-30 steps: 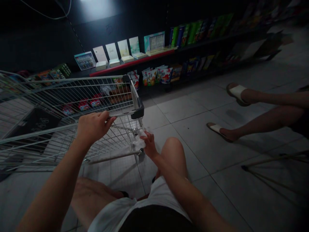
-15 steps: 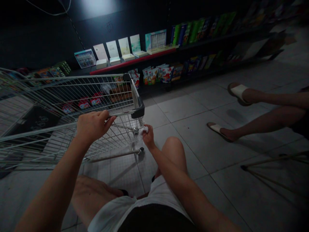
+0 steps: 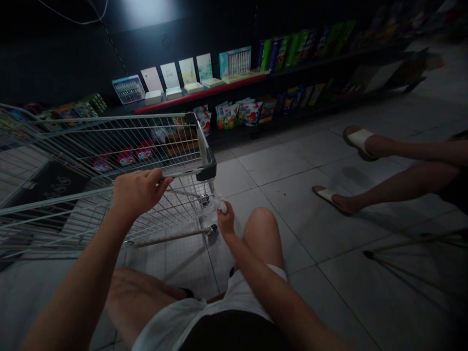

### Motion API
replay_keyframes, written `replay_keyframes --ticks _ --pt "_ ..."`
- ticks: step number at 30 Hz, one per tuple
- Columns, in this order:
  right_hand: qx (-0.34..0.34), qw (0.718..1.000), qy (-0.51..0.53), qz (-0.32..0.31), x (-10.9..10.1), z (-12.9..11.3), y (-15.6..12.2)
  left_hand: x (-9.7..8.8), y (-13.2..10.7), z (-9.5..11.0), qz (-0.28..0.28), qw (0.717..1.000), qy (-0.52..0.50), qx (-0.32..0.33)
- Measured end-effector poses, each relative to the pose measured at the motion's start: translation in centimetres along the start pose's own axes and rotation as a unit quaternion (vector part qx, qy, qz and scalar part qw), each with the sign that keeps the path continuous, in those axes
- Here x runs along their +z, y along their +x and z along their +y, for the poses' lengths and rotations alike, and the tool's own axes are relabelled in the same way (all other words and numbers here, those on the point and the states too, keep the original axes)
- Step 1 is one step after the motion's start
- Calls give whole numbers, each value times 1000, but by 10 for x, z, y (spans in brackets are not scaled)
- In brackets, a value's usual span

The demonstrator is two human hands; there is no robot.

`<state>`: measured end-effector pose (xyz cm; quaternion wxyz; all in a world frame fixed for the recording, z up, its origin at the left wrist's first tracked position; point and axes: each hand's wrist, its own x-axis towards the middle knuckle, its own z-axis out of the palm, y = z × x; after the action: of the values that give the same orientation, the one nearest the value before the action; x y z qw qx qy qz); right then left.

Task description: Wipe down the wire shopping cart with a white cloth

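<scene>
Left hand [image 3: 141,192]: closing firmly around the top rail of a wire shopping cart [image 3: 183,171], fingers wrapping over the bar just short of its black plastic corner [image 3: 206,171].

Right hand [image 3: 225,220]: narrowing into a pinch, fingertips pressing on a small white tissue [image 3: 221,207], and hanging low beside the cart's corner, next to the wire basket.

White tissue: sitting crumpled between the right fingertips, just beside the basket wires; whether it is touching them is hard to tell.

Shopping cart: standing in front of the person, with its basket stretching away to the left and its lower frame bar [image 3: 168,237] running above the floor. Red packets [image 3: 126,157] are showing through the wires, but whether they are lying inside the basket or sitting on a shelf beyond cannot be told.

Nearby person: sitting or standing off to the right, with bare legs [image 3: 402,170] crossing the view and white slide sandals [image 3: 360,141] on the feet, well apart from both hands.

Shelves: running along a dark wall, with cards and boxes [image 3: 170,78] lining a red-edged ledge [image 3: 197,95] and snack bags [image 3: 234,114] filling the level beneath.

Floor: spreading out as pale square tiles [image 3: 278,165] under everything.
</scene>
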<state>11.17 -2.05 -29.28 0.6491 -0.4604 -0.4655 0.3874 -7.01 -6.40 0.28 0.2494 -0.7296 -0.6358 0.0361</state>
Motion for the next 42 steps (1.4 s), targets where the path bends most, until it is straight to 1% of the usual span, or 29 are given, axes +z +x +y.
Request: replay_keyframes --ticks 2,3,4,6,7,8,9,10,12,13,14,15,18,20,21,23,26,28,29,30,31,33,34,35,36,37,39,41,42 --pt "5 1000 -3 0 -9 -9 -20 0 -2 -2 0 1000 -2 0" --pt "1 1000 -3 5 -13 -17 -25 0 -3 -2 1 1000 -3 0" --pt "-19 1000 -3 18 -16 -28 -26 1 -4 -3 3 1000 -6 2" --pt "-106 992 -15 64 -20 -57 -18 2 -6 -6 11 1000 -11 6" --pt "-166 982 -27 87 -20 -74 -11 3 -7 -7 17 1000 -13 7" --pt "-229 968 -43 94 -19 -91 -3 4 -8 -7 23 1000 -14 9" --pt "-287 953 -61 81 -16 -108 6 5 -8 -8 28 999 -15 10" --pt "-336 937 -78 48 -13 -125 16 5 -9 -9 31 999 -15 11" --pt "-403 908 -106 -40 -3 -151 39 6 -10 -9 34 999 -15 12" --pt "-415 899 -111 -77 3 -160 53 6 -10 -10 33 999 -15 12" --pt "-413 898 -111 -99 9 -167 68 5 -10 -9 30 999 -16 12" --pt "-398 905 -107 -109 14 -171 85 5 -10 -9 27 999 -17 12" --pt "-303 942 -71 -124 29 -170 133 4 -9 -9 24 999 -17 11" --pt "-244 959 -33 -137 34 -164 149 5 -9 -9 29 999 -18 11" --pt "-227 965 -10 -134 35 -162 150 5 -10 -9 32 999 -19 12" --pt "-222 969 36 -102 33 -159 135 6 -11 -10 35 999 -19 12" --pt "-240 968 75 -18 25 -153 87 7 -15 -12 37 999 -17 12" --pt "-239 969 67 11 16 -141 56 7 -17 -15 36 999 -21 15" --pt "-235 971 53 1 11 -131 44 7 -18 -16 36 999 -24 16" --pt "-228 973 34 -26 5 -118 35 7 -19 -18 35 999 -28 16" --pt "-215 975 15 -63 -1 -104 30 7 -20 -20 36 999 -33 15" --pt "-167 977 -26 -131 -14 -77 30 5 -21 -21 40 998 -45 9" --pt "-138 979 -46 -144 -19 -66 35 4 -21 -21 43 998 -53 3" --pt "-112 982 -64 -139 -23 -59 41 1 -21 -19 48 997 -64 -2" --pt "-99 985 -78 -120 -26 -56 49 -3 -20 -17 54 996 -75 -4" --pt "-101 987 -85 -96 -26 -57 57 -8 -17 -12 60 995 -86 -5" --pt "-146 985 -67 -65 -18 -69 72 -21 -8 0 63 992 -106 2" --pt "-195 977 -16 -83 -1 -87 82 -32 6 16 50 991 -122 15" --pt "-204 974 15 -99 10 -95 83 -37 14 24 36 991 -128 21"
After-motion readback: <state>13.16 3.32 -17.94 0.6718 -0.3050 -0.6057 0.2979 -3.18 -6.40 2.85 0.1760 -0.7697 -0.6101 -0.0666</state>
